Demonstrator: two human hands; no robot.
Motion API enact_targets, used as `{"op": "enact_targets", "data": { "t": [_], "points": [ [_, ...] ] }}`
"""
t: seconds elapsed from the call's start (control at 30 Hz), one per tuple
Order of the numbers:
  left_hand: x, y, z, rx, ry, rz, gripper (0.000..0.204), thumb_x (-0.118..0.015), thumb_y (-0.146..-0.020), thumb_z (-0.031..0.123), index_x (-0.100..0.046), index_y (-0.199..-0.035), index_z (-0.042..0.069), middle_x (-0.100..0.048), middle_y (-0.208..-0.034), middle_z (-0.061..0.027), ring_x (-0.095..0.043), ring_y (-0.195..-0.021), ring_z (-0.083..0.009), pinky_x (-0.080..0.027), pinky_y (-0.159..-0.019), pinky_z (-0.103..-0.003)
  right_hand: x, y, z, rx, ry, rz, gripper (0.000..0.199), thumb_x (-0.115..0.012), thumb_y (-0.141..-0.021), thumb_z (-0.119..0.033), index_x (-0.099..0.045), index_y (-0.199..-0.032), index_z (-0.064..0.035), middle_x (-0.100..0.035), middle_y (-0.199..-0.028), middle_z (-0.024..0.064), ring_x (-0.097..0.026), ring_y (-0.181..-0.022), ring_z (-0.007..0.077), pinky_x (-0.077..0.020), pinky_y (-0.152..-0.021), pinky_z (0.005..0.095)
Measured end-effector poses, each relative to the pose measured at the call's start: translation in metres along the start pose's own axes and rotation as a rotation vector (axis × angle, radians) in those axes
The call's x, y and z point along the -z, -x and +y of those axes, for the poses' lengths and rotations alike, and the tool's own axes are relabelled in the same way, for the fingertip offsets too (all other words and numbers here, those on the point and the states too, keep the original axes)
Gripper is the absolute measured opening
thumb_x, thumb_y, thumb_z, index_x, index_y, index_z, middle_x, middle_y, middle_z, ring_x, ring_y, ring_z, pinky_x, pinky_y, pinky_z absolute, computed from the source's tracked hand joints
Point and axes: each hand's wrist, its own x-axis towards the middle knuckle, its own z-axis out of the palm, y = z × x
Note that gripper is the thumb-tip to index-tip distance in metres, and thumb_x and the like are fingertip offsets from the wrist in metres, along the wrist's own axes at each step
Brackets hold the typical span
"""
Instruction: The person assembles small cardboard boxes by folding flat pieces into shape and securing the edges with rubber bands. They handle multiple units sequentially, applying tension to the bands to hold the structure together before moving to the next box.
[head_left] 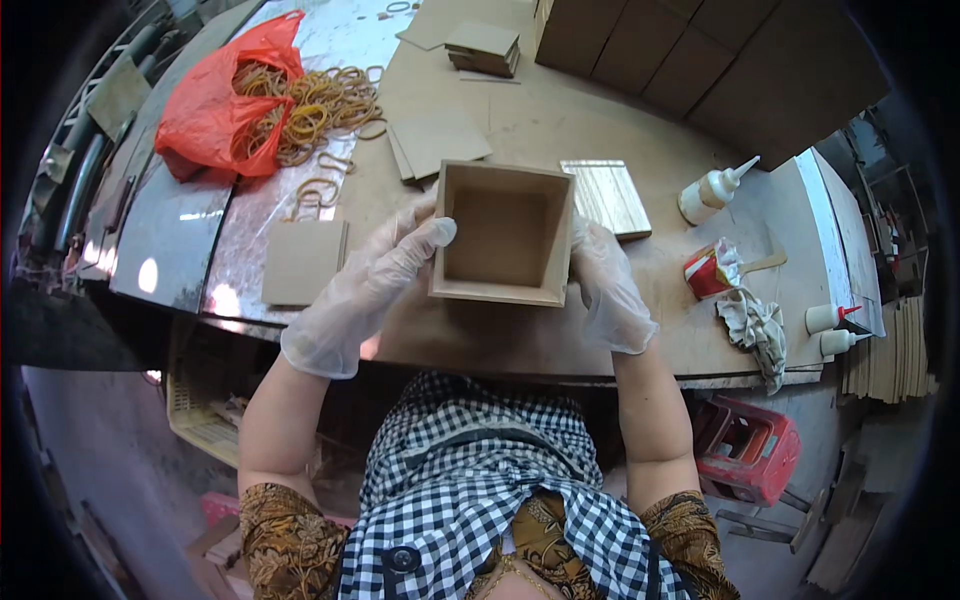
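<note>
At centre we see an open wooden box (pixel 505 235) held above the desk (pixel 560 330), the gloved left hand (pixel 375 280) gripping its 9 o'clock wall with fingers (pixel 430 235) pressed together, the gloved right hand (pixel 610 285) clasping its 3 o'clock wall, a glue bottle (pixel 712 190) at 2 o'clock, and rubber bands (pixel 320 105) at 10 o'clock.

I see a pale tan box (pixel 503 235), plain inside and out. My left hand (pixel 375 275) and right hand (pixel 608 285) wear translucent whitish gloves. Red plastic bag (pixel 215 105), with yellowish-tan rubber bands (pixel 320 105) spilling out. Worktable (pixel 560 130) light brown, its left part grey and shiny. Glue bottle (pixel 712 190) white. Rag (pixel 752 325) off-white, stained. Apron (pixel 470 480) black-and-white check; sleeves brown, patterned gold. Stool (pixel 745 450) red.
</note>
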Motion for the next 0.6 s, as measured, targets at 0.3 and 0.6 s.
{"op": "enact_targets", "data": {
  "t": [0.3, 0.6],
  "points": [
    [0.009, 0.012, -0.031, 0.072, -0.109, 0.075, 0.056, -0.054, -0.102, 0.044, -0.053, -0.137, 0.0, -0.062, -0.11, -0.0031, -0.057, -0.097, -0.0102, -0.045, -0.088, -0.026, 0.02, -0.002, 0.036, 0.164, 0.526, 0.294, 0.047, -0.049, -0.102, -0.039, -0.07, -0.087, -0.0001, -0.067, -0.081, 0.0248, -0.066, -0.082, 0.0384, -0.0506, -0.075, 0.0449],
    [-0.011, -0.022, -0.036, -0.825, -0.725, 0.426, 0.047, -0.047, -0.106, 0.02, -0.041, -0.146, -0.004, -0.041, -0.153, -0.0202, -0.038, -0.143, -0.0329, -0.027, -0.118, -0.04, 0.014, 0.011, -0.007, 0.982, 0.619, 0.207, 0.043, -0.064, -0.094, -0.016, -0.058, -0.131, 0.0054, -0.059, -0.135, 0.0235, -0.051, -0.131, 0.0422, -0.0412, -0.11, 0.0444]
  ]
}}
